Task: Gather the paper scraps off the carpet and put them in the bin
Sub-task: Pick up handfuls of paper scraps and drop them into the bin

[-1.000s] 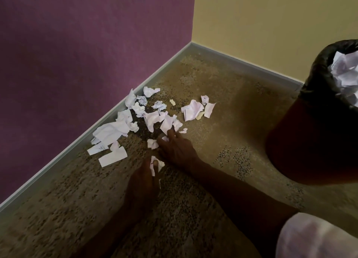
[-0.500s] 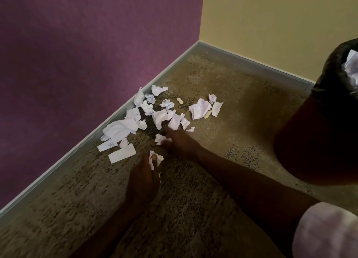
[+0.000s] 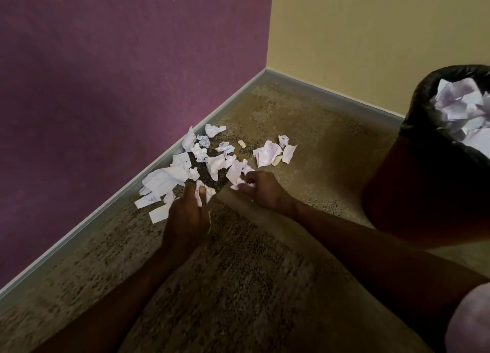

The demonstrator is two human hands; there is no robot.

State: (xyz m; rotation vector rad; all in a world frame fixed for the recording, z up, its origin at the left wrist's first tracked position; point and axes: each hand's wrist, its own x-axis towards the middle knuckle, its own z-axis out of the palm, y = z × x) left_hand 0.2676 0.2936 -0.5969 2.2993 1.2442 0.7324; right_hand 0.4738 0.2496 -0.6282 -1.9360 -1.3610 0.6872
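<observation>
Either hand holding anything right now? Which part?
Left hand pinches a small bunch of paper scraps by its lower end. Right hand closes on a scrap at the fingertips; hold point unclear.

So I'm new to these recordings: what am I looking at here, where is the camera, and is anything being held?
There is no machine here. The camera sits on a person's head and looks forward and down, so the two bare arms reaching in from below are the wearer's own. The left hand is closed on a few white scraps. The right hand is pinching scraps at the near edge of the pile. More torn and crumpled paper lies scattered on the speckled carpet, along the baseboard of the purple wall. At right stands a bin with a black liner, already holding crumpled paper.
</observation>
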